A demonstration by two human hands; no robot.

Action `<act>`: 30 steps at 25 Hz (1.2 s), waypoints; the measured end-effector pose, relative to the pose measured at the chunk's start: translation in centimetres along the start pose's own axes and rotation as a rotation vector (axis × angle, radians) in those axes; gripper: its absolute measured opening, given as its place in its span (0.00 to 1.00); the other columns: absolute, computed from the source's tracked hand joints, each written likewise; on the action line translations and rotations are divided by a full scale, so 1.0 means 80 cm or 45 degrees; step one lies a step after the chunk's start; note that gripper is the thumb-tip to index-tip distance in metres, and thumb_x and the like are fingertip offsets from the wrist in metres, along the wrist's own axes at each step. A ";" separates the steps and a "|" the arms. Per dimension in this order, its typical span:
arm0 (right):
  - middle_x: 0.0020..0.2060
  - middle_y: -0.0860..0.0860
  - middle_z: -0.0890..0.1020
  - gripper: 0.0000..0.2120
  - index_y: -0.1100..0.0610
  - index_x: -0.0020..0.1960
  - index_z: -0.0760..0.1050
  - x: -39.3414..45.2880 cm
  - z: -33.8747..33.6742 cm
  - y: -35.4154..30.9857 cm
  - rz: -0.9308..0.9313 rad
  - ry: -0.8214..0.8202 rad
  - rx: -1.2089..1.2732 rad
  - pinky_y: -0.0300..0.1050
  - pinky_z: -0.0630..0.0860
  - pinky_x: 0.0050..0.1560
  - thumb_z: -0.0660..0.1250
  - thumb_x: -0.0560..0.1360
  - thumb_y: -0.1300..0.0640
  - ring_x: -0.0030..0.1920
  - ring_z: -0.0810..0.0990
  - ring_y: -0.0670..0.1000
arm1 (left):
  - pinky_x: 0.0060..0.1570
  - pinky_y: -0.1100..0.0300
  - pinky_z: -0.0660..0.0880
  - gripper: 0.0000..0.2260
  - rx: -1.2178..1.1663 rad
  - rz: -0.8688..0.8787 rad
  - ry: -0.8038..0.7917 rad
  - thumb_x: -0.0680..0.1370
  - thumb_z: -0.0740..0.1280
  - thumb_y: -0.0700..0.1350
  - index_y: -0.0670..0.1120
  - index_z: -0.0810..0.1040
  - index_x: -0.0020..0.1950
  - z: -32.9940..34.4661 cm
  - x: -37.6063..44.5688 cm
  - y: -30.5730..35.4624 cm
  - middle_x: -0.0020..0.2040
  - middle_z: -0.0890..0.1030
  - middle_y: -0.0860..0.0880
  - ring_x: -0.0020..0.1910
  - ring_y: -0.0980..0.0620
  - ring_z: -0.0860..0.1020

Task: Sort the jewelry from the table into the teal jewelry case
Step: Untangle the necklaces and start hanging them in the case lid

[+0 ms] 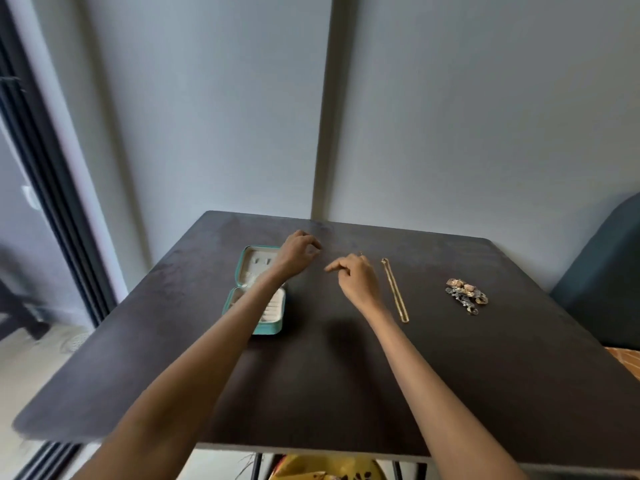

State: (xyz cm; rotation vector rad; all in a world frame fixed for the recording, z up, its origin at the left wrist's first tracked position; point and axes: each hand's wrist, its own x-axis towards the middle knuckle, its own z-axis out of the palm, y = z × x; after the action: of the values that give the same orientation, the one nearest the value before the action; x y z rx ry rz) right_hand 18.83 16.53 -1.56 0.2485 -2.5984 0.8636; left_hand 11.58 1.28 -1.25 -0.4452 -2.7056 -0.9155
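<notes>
Teal jewelry case point(266, 325) open on dark table point(346, 393), left of centre. Gold chain necklace point(394, 289) laid straight; heap of small jewelry point(465, 295) well apart to its right. Left hand point(298, 252) curled above case lid, contents not discernible. Right hand point(356, 277) fingers curled, apparently pinching something tiny; cannot confirm. Judged early: sorting barely begun. Next: fine pinch, placement into a compartment.
</notes>
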 end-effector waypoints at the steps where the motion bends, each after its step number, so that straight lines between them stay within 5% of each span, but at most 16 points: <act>1: 0.45 0.53 0.81 0.18 0.52 0.47 0.83 0.002 0.010 -0.019 -0.018 -0.054 0.015 0.49 0.71 0.57 0.58 0.74 0.67 0.53 0.75 0.55 | 0.61 0.54 0.68 0.09 0.052 0.009 0.048 0.75 0.67 0.42 0.45 0.82 0.54 -0.017 -0.014 -0.014 0.57 0.77 0.42 0.59 0.44 0.74; 5: 0.53 0.52 0.82 0.14 0.51 0.53 0.82 -0.005 0.053 -0.081 -0.103 -0.270 -0.066 0.50 0.73 0.57 0.60 0.74 0.60 0.55 0.77 0.55 | 0.49 0.56 0.73 0.07 0.159 -0.076 0.047 0.74 0.70 0.43 0.44 0.84 0.49 -0.077 -0.070 -0.058 0.49 0.83 0.45 0.49 0.46 0.80; 13: 0.54 0.54 0.82 0.12 0.50 0.56 0.80 -0.017 0.077 -0.101 -0.121 -0.373 -0.339 0.47 0.71 0.57 0.63 0.75 0.58 0.58 0.76 0.55 | 0.44 0.55 0.74 0.07 0.331 -0.073 -0.271 0.72 0.71 0.45 0.47 0.85 0.48 -0.089 -0.117 -0.067 0.46 0.84 0.46 0.47 0.47 0.80; 25: 0.53 0.53 0.82 0.15 0.49 0.54 0.80 -0.027 0.071 -0.092 -0.017 -0.418 -0.150 0.48 0.75 0.55 0.61 0.72 0.61 0.56 0.77 0.54 | 0.39 0.57 0.71 0.10 0.743 0.001 -0.323 0.75 0.62 0.44 0.44 0.81 0.51 -0.075 -0.113 -0.055 0.51 0.81 0.45 0.47 0.44 0.80; 30: 0.49 0.50 0.83 0.12 0.50 0.49 0.80 -0.020 0.061 -0.091 0.043 -0.313 0.089 0.46 0.77 0.51 0.60 0.73 0.61 0.49 0.80 0.51 | 0.45 0.58 0.72 0.07 0.302 -0.033 -0.152 0.75 0.66 0.46 0.45 0.81 0.49 -0.083 -0.115 -0.065 0.48 0.80 0.49 0.44 0.52 0.77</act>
State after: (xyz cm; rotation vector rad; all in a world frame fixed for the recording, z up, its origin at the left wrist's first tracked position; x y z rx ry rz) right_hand 20.86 7.88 -1.93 0.3514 -2.8076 0.9923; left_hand 19.10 -8.69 -1.96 -0.4277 -2.8876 -0.5798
